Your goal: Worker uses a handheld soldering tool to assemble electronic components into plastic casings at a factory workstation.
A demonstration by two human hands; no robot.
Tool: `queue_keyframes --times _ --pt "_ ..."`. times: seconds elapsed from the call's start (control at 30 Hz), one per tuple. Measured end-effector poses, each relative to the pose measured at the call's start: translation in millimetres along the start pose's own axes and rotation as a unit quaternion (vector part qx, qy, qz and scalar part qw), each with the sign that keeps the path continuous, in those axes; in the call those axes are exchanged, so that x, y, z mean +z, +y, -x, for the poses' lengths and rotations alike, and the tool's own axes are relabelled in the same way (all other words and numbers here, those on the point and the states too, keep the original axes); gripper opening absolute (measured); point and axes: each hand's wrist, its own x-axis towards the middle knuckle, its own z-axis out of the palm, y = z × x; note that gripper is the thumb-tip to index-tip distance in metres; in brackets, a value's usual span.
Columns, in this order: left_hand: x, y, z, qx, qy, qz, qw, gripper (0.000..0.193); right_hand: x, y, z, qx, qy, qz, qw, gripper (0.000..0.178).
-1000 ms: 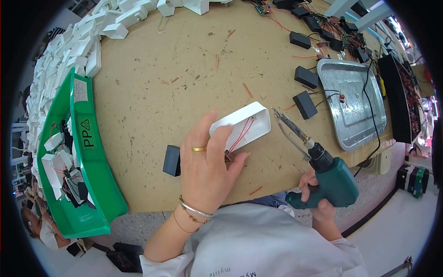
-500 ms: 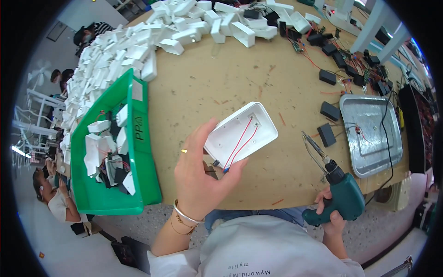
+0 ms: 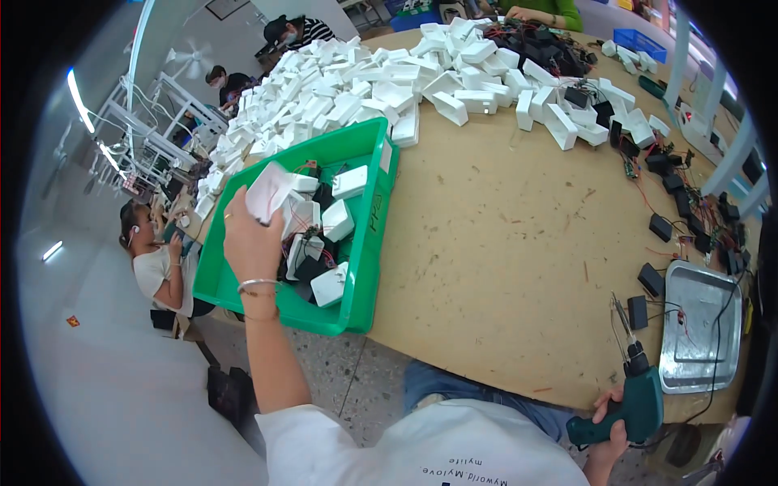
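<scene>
My left hand (image 3: 253,247) grips a white plastic case (image 3: 270,188) with a red wire showing on it, held over the green bin (image 3: 374,235). Inside that bin lie several white cases with wires and black box-shaped parts. At the lower right, my right hand (image 3: 613,415) is wrapped round the handle of a dark green soldering gun (image 3: 643,399). Its metal tip points up toward the table, beside a black box (image 3: 638,312).
A big heap of white cases (image 3: 348,89) covers the table's far left. Black boxes and loose wires (image 3: 681,194) line the right side, near a metal tray (image 3: 673,364) with a black cable across it. Co-workers (image 3: 158,259) sit at the left and far side.
My left hand has carried the white case leftward from mid-table to above the green bin. The view has turned left. My right hand keeps its hold on the soldering gun.
</scene>
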Motion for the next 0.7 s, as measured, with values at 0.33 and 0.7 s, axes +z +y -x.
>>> queue_keyframes --times 0.33,0.7 --pt "11.2 75.6 -64.7 0.143 -0.11 0.248 0.952 0.022 -7.2 -8.1 0.1 0.043 0.019 -0.008 0.999 0.052" --pt "-148.2 198.0 -13.6 0.5 -0.245 0.522 0.646 0.027 8.5 -15.9 -8.0 0.122 0.063 -0.056 0.989 0.054"
